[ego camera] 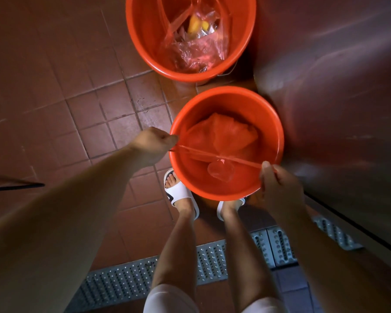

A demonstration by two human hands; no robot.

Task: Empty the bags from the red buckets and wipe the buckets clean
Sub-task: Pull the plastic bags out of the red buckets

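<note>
Two red buckets stand on the tiled floor. The near bucket (269, 118) holds a red plastic bag (221, 134) whose two handles are stretched taut across the opening. My left hand (152, 146) pinches one handle at the bucket's left rim. My right hand (278, 184) grips the other handle at the right rim. A clear plastic cup (220, 171) lies under the knot in the bucket. The far bucket (142, 41) contains a clear-pink bag (196, 48) with yellow scraps inside.
A stainless steel cabinet wall (336, 86) rises right of both buckets. A metal drain grate (122, 279) runs across the floor behind my feet, which wear white slides (181, 195). A dark rod (16, 187) pokes in at the left edge.
</note>
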